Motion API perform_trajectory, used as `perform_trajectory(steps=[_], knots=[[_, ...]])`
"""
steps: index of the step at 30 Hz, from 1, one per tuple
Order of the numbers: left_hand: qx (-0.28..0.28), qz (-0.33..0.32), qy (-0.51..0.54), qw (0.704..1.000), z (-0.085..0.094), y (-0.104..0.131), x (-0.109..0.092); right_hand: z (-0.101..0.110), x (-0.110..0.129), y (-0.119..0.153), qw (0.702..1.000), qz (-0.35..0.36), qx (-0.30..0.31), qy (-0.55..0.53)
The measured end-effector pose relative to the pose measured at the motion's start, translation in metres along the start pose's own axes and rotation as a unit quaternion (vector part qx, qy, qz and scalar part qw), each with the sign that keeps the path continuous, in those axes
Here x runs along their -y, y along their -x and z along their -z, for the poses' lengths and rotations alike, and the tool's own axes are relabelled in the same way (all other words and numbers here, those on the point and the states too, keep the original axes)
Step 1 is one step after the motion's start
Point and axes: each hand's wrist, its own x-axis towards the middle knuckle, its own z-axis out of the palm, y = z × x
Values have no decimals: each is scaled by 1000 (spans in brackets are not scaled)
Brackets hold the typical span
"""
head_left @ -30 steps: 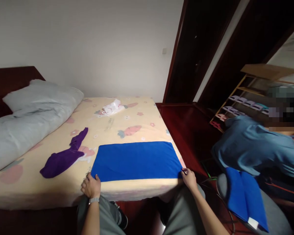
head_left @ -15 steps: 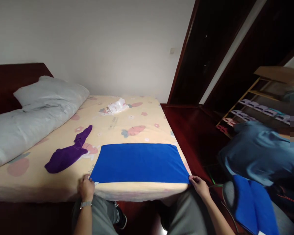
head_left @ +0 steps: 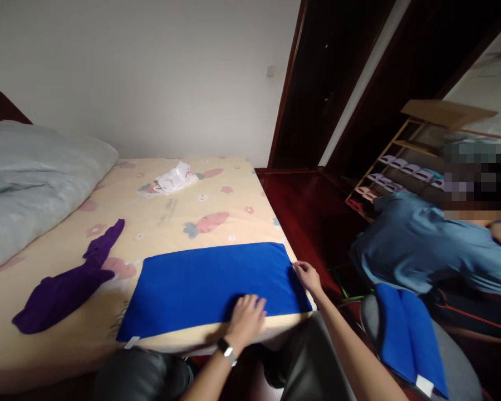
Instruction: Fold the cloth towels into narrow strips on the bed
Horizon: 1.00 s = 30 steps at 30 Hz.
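Observation:
A blue towel [head_left: 209,287] lies spread flat on the bed, a white tag at its near left corner. My left hand [head_left: 248,320], with a watch band on its wrist, is over the towel's near edge, right of its middle. Its fingers are stretched out and hold nothing. At the towel's right edge, my right hand [head_left: 309,277] pinches the border between thumb and fingers. A crumpled purple cloth [head_left: 67,292] rests on the sheet to the left.
The patterned bed [head_left: 209,206] also bears a white plastic bag [head_left: 175,178] and a large grey bundle [head_left: 37,172]. Right of the bed, a folded blue towel [head_left: 409,334] lies on a grey seat [head_left: 463,362]. A person in a blue shirt [head_left: 426,239] bends beside a shoe rack [head_left: 394,133].
My left hand has let go of the near left corner and moved right over the towel. My right hand has shifted from the near right corner up along the right edge. The view has turned right.

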Motion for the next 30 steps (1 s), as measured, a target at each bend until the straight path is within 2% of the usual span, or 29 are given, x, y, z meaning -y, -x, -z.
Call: perform_trajectory(steps=[3,5,6,8,11,15,18,20,22,24,27,30], knots=[[65,-28,46,996,-50,-58,-80,-24,20,-42,999,-19,25,-26],[106,1,49,993,-80,-84,-112,-37,28,-62,999,-21,35,-31],[117,11,50,992,-92,-92,-121,-42,30,-69,998,-21,40,-34],[120,16,54,991,-108,-99,-127,-50,34,-79,998,-19,50,-45],[106,6,78,991,-106,-90,-116,-56,40,-83,995,-14,70,-69],[60,42,173,982,-74,-50,-84,-61,58,-83,988,-10,108,-106],[-19,145,250,957,-42,-6,-45,-78,90,-80,979,2,152,-133],[-93,234,282,926,-20,26,-9,-105,122,-72,965,22,200,-166],[-164,318,286,889,5,58,35,-145,161,-56,943,58,264,-196],[-207,383,264,860,30,89,82,-195,201,-34,924,125,316,-177],[-200,452,191,848,66,137,147,-276,255,6,896,263,346,-91],[-160,518,83,836,90,182,193,-345,291,44,867,324,375,-63]])
